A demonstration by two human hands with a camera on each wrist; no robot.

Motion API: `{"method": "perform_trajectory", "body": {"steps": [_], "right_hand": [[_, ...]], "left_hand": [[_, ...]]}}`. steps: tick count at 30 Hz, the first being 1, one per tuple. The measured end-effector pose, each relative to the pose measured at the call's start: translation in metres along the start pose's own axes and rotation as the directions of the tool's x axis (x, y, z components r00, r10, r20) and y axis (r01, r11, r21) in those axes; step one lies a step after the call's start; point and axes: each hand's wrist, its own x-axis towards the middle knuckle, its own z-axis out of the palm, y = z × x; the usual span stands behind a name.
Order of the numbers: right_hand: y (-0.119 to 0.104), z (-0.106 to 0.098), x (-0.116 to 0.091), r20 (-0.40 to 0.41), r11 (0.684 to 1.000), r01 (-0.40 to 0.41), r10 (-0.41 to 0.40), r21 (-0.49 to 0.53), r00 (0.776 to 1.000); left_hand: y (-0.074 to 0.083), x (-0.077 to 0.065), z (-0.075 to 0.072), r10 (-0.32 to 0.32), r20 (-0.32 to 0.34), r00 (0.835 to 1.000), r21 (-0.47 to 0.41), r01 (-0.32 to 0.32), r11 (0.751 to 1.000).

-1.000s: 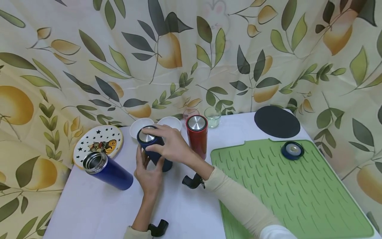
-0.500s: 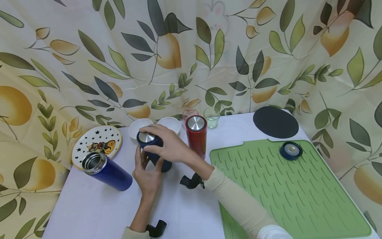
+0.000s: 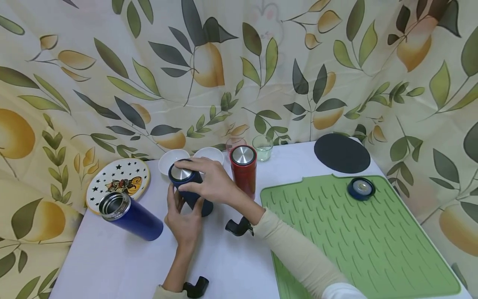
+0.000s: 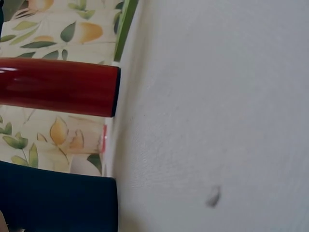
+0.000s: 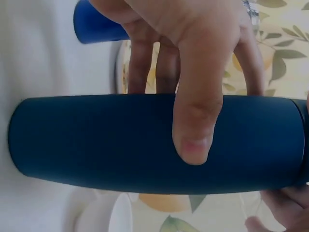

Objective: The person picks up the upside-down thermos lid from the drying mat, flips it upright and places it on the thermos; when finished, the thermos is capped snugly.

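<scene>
A matte dark-blue cylindrical flask (image 5: 106, 142) is steadied on the table (image 3: 112, 261), apparently against turning, by the curled left hand (image 3: 185, 224); above that grip, its steel-topped lid (image 3: 181, 172) is pinched by the right hand (image 3: 214, 179).

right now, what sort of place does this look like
Probably a staged tabletop corner: a patterned curtain hangs behind a white table holding a red flask and green mat.

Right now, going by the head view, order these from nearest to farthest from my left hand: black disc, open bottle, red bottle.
From your left hand:
1. Open bottle, just to its left.
2. Red bottle, to its right, farther back.
3. Black disc, far right, behind the green mat.
</scene>
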Motion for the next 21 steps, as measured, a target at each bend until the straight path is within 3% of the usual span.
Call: {"method": "perform_trajectory", "body": {"steps": [7, 10, 14, 17, 19, 21], "right_hand": [[-0.002, 0.004, -0.002, -0.01, 1.0, 0.015, -0.014, 0.01, 1.0], [-0.003, 0.003, -0.004, 0.052, 1.0, 0.009, -0.009, -0.016, 0.999], [-0.013, -0.008, -0.017, 0.171, 0.996, -0.007, 0.021, -0.085, 0.985], [-0.031, -0.035, -0.041, 0.292, 0.997, 0.034, -0.01, -0.076, 0.956], [-0.043, -0.068, -0.062, 0.368, 0.998, 0.064, -0.052, -0.02, 0.928], [-0.052, -0.108, -0.086, 0.397, 0.997, 0.079, -0.077, 0.011, 0.915]], "left_hand": [[0.0, -0.001, -0.002, -0.022, 0.006, 1.0, -0.022, 0.022, 1.0], [0.002, 0.0, -0.005, -0.036, 0.035, 0.999, -0.036, 0.037, 0.999], [0.025, 0.005, -0.013, -0.048, 0.074, 0.996, -0.006, 0.048, 0.999], [0.053, 0.01, -0.022, -0.015, 0.052, 0.999, -0.009, 0.016, 1.0], [0.073, 0.012, -0.026, 0.041, 0.016, 0.999, -0.084, -0.04, 0.996], [0.096, 0.012, -0.027, 0.117, -0.024, 0.993, -0.189, -0.119, 0.975]]}}
